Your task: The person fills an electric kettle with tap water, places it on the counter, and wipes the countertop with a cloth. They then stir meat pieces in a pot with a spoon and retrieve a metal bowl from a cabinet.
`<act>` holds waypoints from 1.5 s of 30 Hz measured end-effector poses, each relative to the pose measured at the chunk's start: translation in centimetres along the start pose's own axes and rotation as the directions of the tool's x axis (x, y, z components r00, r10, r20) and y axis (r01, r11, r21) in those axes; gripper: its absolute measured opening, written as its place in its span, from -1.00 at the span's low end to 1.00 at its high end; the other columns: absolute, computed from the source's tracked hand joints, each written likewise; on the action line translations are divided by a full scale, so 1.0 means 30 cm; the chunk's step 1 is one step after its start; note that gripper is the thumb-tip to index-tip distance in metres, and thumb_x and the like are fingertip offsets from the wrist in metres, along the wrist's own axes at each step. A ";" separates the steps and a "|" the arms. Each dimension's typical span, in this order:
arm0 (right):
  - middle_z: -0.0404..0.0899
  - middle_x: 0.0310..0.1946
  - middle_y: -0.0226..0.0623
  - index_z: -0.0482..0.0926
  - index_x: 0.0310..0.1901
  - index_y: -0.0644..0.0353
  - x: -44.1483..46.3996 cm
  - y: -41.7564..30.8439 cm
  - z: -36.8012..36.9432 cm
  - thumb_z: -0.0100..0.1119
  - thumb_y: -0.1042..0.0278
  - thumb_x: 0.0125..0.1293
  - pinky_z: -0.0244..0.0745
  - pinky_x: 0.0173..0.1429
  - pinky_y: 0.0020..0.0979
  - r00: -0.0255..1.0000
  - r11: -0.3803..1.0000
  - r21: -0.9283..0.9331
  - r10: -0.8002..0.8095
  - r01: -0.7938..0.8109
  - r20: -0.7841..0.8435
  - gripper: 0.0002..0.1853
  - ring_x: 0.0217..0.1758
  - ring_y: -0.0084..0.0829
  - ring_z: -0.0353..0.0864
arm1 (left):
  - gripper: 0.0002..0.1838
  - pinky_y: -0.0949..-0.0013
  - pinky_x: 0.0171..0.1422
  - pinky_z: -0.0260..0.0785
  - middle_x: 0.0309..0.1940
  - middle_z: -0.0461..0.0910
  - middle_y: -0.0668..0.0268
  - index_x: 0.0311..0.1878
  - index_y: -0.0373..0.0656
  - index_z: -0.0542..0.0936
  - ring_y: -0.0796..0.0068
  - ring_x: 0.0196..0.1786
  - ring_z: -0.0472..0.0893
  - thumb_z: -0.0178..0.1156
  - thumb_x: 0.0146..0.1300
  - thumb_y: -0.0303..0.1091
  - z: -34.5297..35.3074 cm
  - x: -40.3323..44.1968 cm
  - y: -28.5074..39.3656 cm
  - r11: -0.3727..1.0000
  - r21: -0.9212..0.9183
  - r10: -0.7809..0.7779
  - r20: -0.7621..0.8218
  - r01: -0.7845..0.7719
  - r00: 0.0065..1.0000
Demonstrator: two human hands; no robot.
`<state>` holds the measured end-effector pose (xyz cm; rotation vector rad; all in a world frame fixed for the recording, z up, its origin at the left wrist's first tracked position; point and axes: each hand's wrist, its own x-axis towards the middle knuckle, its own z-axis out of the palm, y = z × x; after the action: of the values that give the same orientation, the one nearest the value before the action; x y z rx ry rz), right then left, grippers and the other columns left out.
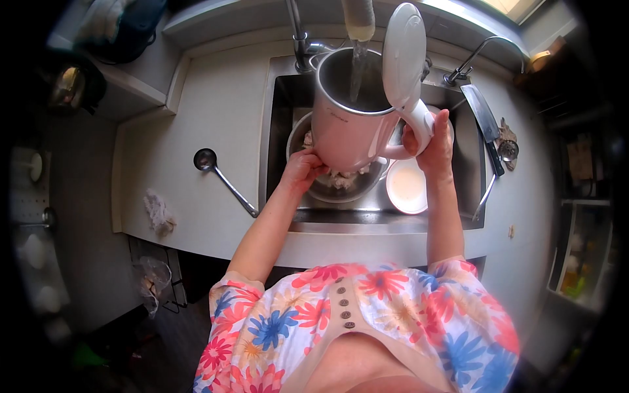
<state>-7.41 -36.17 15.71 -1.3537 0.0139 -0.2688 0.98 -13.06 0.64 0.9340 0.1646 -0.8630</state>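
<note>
A pale pink kettle [350,134] with its white lid [403,56] raised is held over the sink, under the faucet spout [359,26]. Water runs from the spout into it. My right hand [436,144] is wrapped round the white handle at the kettle's right. On the other side, my left hand [304,168] supports the kettle's lower left, fingers closed against it. Beneath the kettle, partly hidden, a metal bowl [295,141] holds pale pieces of food. Next to that bowl stands a small white bowl [407,188] with whitish contents.
The steel sink [380,219] spans the middle. A ladle [226,182] and a crumpled cloth [158,213] lie on the left counter. Right of the sink are a cleaver [483,118], a metal spoon-like utensil [508,150] and a second faucet [468,65].
</note>
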 end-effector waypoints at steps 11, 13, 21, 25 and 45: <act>0.37 -0.74 -0.33 0.47 -0.42 0.33 0.008 -0.012 0.011 -0.27 -0.40 0.22 0.19 -0.62 -0.56 0.999 0.999 0.032 -0.039 0.040 -0.015 -0.25 -0.74 -0.56 0.32 | -0.65 0.44 -0.27 0.46 -0.32 0.56 0.24 -0.19 -0.32 0.54 0.42 -0.31 0.56 -0.10 -0.07 -0.72 0.017 -0.008 0.043 0.998 0.065 0.008 -0.002 -0.008 1.000; 0.38 -0.74 -0.33 0.47 -0.41 0.33 0.008 -0.014 0.012 -0.28 -0.39 0.23 0.19 -0.62 -0.56 0.999 0.998 0.039 -0.041 0.042 -0.016 -0.25 -0.74 -0.56 0.33 | -0.67 0.45 -0.27 0.45 -0.34 0.56 0.25 -0.21 -0.31 0.54 0.43 -0.31 0.55 -0.09 -0.06 -0.71 0.023 -0.008 0.048 0.997 0.073 0.006 -0.008 -0.006 1.000; 0.35 -0.79 -0.36 0.47 -0.44 0.33 0.008 -0.016 0.025 -0.21 -0.39 0.21 0.13 -0.67 -0.58 0.997 0.997 0.065 -0.045 0.049 -0.063 -0.27 -0.78 -0.60 0.27 | -0.67 0.45 -0.28 0.45 -0.35 0.56 0.25 -0.21 -0.32 0.54 0.43 -0.33 0.55 -0.09 -0.06 -0.72 0.019 -0.001 0.041 0.997 0.071 0.006 -0.005 -0.005 1.000; 0.35 -0.78 -0.36 0.47 -0.44 0.33 0.003 -0.020 0.030 -0.22 -0.39 0.21 0.13 -0.67 -0.58 0.997 0.998 0.041 -0.046 0.048 -0.067 -0.26 -0.77 -0.61 0.27 | -0.67 0.45 -0.28 0.46 -0.34 0.56 0.24 -0.21 -0.33 0.54 0.42 -0.34 0.55 -0.09 -0.06 -0.71 0.015 0.000 0.037 0.997 0.074 0.002 -0.007 -0.002 1.000; 0.33 -0.75 -0.39 0.43 -0.46 0.28 -0.027 -0.030 0.034 -0.39 -0.49 0.18 0.10 -0.59 -0.60 0.995 0.999 -0.033 0.012 -0.016 -0.097 -0.19 -0.71 -0.59 0.27 | -0.71 0.50 -0.18 0.40 -0.29 0.61 0.27 -0.15 -0.27 0.59 0.52 -0.28 0.55 0.00 0.05 -0.55 0.146 0.227 0.555 0.411 0.734 0.514 0.303 -0.540 0.803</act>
<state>-8.19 -35.18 16.67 -1.3726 0.1093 -0.3235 16.36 -15.39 10.67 1.7073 -0.6065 -0.2940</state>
